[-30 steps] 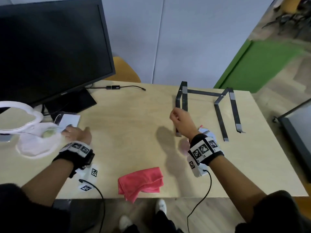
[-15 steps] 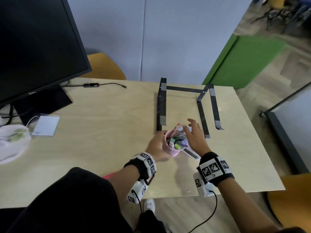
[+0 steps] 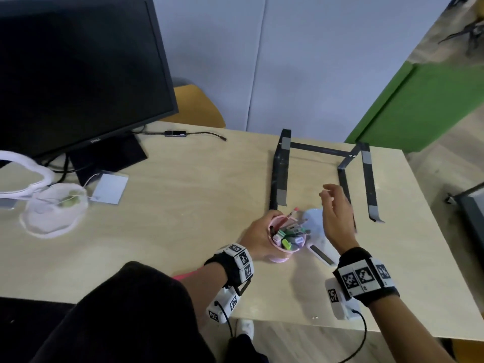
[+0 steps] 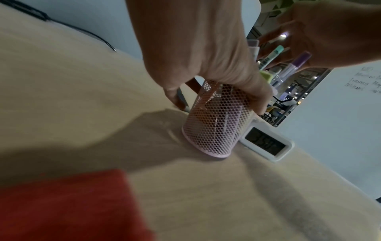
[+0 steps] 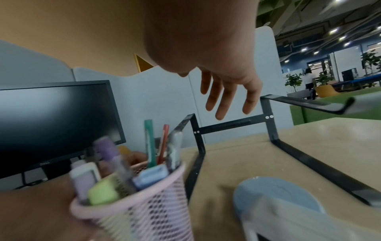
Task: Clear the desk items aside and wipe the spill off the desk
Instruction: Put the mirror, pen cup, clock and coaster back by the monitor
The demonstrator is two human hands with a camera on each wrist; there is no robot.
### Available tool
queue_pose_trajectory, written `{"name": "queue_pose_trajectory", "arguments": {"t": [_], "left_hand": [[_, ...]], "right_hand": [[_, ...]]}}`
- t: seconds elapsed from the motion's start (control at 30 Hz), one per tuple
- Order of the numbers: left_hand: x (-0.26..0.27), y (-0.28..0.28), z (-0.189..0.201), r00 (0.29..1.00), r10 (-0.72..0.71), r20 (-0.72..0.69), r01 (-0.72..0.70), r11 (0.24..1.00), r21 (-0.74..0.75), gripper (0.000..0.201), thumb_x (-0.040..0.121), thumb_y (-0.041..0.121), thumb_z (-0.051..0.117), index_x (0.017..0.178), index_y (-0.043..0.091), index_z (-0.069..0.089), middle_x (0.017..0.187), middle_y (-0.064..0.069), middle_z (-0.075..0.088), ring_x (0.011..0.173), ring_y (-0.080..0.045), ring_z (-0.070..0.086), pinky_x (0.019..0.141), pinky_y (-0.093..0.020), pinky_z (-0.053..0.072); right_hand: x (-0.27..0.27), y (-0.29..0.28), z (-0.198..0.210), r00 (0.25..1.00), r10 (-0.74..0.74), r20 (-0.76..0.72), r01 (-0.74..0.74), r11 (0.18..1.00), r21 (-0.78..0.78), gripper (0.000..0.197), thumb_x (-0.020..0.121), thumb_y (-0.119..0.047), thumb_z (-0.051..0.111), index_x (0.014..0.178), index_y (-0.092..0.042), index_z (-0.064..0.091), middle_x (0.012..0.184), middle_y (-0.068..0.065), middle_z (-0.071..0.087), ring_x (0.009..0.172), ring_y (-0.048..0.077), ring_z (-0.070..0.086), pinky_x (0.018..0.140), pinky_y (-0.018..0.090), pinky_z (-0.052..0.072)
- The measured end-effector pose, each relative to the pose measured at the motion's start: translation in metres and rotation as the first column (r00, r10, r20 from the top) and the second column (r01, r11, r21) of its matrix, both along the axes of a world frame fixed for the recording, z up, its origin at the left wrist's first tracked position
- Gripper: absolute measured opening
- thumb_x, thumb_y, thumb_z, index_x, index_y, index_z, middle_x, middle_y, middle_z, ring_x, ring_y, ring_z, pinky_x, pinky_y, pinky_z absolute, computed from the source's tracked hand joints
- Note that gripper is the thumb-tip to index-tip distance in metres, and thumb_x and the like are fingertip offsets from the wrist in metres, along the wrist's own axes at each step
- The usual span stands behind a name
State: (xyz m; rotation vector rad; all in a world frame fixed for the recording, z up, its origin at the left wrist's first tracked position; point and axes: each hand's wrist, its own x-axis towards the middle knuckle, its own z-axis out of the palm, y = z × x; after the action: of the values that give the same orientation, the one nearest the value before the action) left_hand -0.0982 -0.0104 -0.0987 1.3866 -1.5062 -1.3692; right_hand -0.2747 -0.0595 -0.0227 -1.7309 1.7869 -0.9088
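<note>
Left hand (image 3: 258, 238) grips the upright pen cup (image 3: 284, 244) from its left side; right hand (image 3: 337, 218), fingers loosely spread and empty, hovers just right, seemingly above the rim.

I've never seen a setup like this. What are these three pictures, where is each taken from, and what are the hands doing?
There is no machine here: a person wears one camera on the head and one on each wrist. The head view looks down on a wooden desk. The left hand grips a pink mesh pen cup full of markers, standing on the desk. The right hand hovers open above it, holding nothing. Nearby lie a small white clock, a black metal stand, a monitor and a red cloth. The two wrist views show the same cup close up from either side.
</note>
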Motion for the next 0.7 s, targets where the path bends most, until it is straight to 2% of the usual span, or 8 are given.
{"name": "queue_pose_trajectory", "arguments": {"t": [0.07, 0.13, 0.27, 0.37, 0.43, 0.57, 0.63, 0.7], "left_hand": [[0.029, 0.002, 0.005, 1.0, 0.003, 0.018, -0.003, 1.0, 0.001, 0.077, 0.046, 0.034, 0.091, 0.111, 0.035, 0.052, 0.105, 0.011, 0.07, 0.098, -0.01, 0.067, 0.091, -0.042, 0.054], [0.064, 0.004, 0.009, 0.999, 0.04, 0.011, -0.04, 0.999, -0.007, 0.075, 0.047, 0.026, 0.091, 0.111, 0.033, 0.052, 0.105, 0.007, 0.07, 0.099, -0.012, 0.067, 0.093, -0.041, 0.053], [0.142, 0.01, 0.005, 0.96, 0.273, -0.063, -0.273, 0.962, 0.004, 0.076, 0.046, 0.021, 0.091, 0.112, 0.027, 0.054, 0.108, -0.002, 0.07, 0.102, -0.025, 0.067, 0.095, -0.048, 0.051], [0.191, 0.01, -0.001, 0.833, 0.548, -0.08, -0.549, 0.836, 0.014, 0.073, 0.043, 0.021, 0.092, 0.107, 0.031, 0.058, 0.105, -0.002, 0.071, 0.101, -0.028, 0.067, 0.092, -0.055, 0.05], [0.221, 0.004, -0.004, 0.733, 0.674, -0.09, -0.676, 0.737, 0.012, 0.071, 0.042, 0.021, 0.091, 0.104, 0.029, 0.058, 0.104, -0.001, 0.07, 0.101, -0.028, 0.066, 0.093, -0.054, 0.051], [0.269, -0.012, 0.003, 0.573, 0.817, -0.057, -0.819, 0.571, -0.053, 0.072, 0.043, 0.031, 0.087, 0.108, 0.023, 0.056, 0.096, 0.012, 0.066, 0.093, -0.015, 0.065, 0.091, -0.037, 0.053], [0.287, -0.02, 0.006, 0.539, 0.842, -0.024, -0.84, 0.535, -0.092, 0.073, 0.05, 0.021, 0.09, 0.113, 0.017, 0.055, 0.097, 0.008, 0.064, 0.092, -0.015, 0.063, 0.088, -0.029, 0.05], [0.303, -0.027, 0.003, 0.506, 0.863, -0.009, -0.856, 0.5, -0.132, 0.066, 0.053, 0.014, 0.09, 0.108, 0.017, 0.054, 0.094, 0.007, 0.062, 0.091, -0.016, 0.061, 0.085, -0.027, 0.048]], "right_hand": [[0.013, -0.003, 0.007, 1.0, 0.016, 0.013, -0.015, 0.996, -0.085, 0.025, 0.099, -0.022, 0.039, 0.118, -0.009, 0.05, 0.11, 0.009, 0.06, 0.094, 0.021, 0.056, 0.081, 0.037, 0.045], [0.028, -0.005, 0.013, 0.999, 0.035, 0.015, -0.033, 0.99, -0.137, 0.023, 0.099, -0.023, 0.04, 0.116, -0.011, 0.05, 0.109, 0.006, 0.06, 0.092, 0.019, 0.055, 0.089, 0.048, 0.046], [0.063, -0.012, 0.018, 0.998, 0.062, 0.033, -0.055, 0.98, -0.189, 0.03, 0.094, -0.032, 0.035, 0.113, -0.013, 0.049, 0.108, 0.004, 0.061, 0.09, 0.017, 0.055, 0.09, 0.056, 0.043], [0.086, -0.017, 0.017, 0.995, 0.095, 0.04, -0.084, 0.975, -0.207, 0.031, 0.091, -0.032, 0.035, 0.111, -0.013, 0.05, 0.103, 0.002, 0.06, 0.088, 0.018, 0.055, 0.088, 0.057, 0.044], [0.1, -0.019, 0.015, 0.993, 0.113, 0.029, -0.106, 0.974, -0.2, 0.031, 0.091, -0.033, 0.036, 0.11, -0.013, 0.049, 0.102, 0.0, 0.06, 0.089, 0.02, 0.056, 0.088, 0.057, 0.044], [0.12, -0.02, 0.01, 0.988, 0.152, 0.016, -0.146, 0.973, -0.179, 0.027, 0.09, -0.032, 0.037, 0.109, -0.017, 0.048, 0.102, 0.0, 0.062, 0.088, 0.02, 0.059, 0.089, 0.056, 0.044], [0.126, -0.019, 0.007, 0.987, 0.161, 0.008, -0.157, 0.973, -0.169, 0.029, 0.09, -0.035, 0.036, 0.109, -0.017, 0.048, 0.1, -0.002, 0.061, 0.086, 0.017, 0.057, 0.09, 0.055, 0.044], [0.13, -0.017, 0.005, 0.986, 0.167, 0.011, -0.163, 0.973, -0.165, 0.033, 0.088, -0.039, 0.033, 0.109, -0.018, 0.048, 0.099, -0.004, 0.059, 0.085, 0.015, 0.055, 0.09, 0.055, 0.043]]}}
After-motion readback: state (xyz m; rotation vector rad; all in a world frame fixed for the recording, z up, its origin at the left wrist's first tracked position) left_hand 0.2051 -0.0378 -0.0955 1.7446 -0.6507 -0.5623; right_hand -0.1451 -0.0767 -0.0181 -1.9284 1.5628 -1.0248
